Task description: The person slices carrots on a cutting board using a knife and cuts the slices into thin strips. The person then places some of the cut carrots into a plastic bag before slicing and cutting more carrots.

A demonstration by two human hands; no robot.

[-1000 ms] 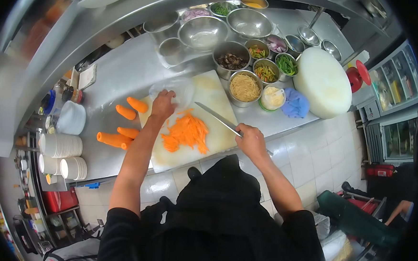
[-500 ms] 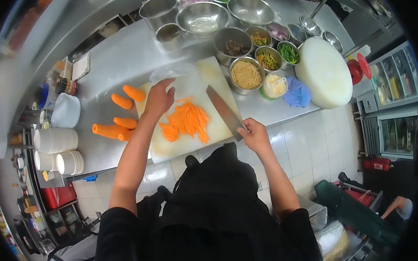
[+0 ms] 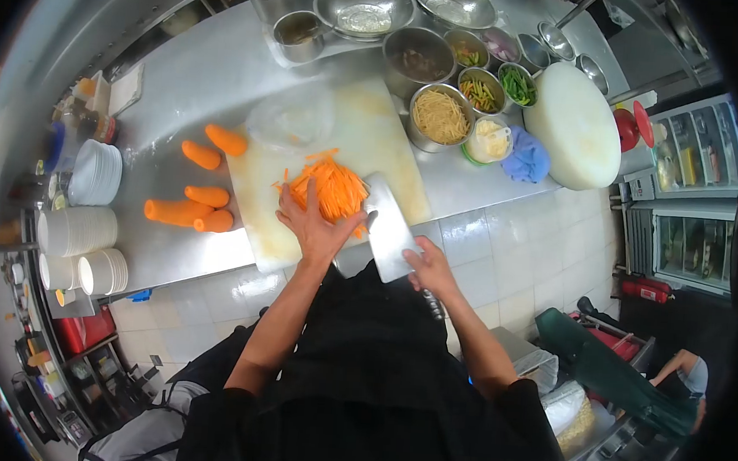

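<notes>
A heap of shredded carrot [image 3: 331,189] lies on the white cutting board [image 3: 383,130]. My left hand [image 3: 314,230] rests at the heap's near side, fingers spread against the shreds. In my right hand [image 3: 431,268] is a cleaver [image 3: 388,230], its broad blade at the right side of the heap and its handle pointing toward me. Behind the heap, a clear plastic container or bag [image 3: 291,118] sits on the board. Several peeled carrots [image 3: 177,212] lie on the steel counter left of the board.
Metal bowls of cut food, one with pale strips [image 3: 441,117], stand behind the board. A blue cloth [image 3: 526,156] and a thick round white block [image 3: 573,126] are at the right. Stacked white bowls [image 3: 77,231] stand left. Another person's arm [image 3: 673,366] shows at far right.
My left hand has moved from beside the clear plastic toward me, onto the near side of the carrot shreds. The cleaver has come down beside the heap, and the shreds are gathered closer together.
</notes>
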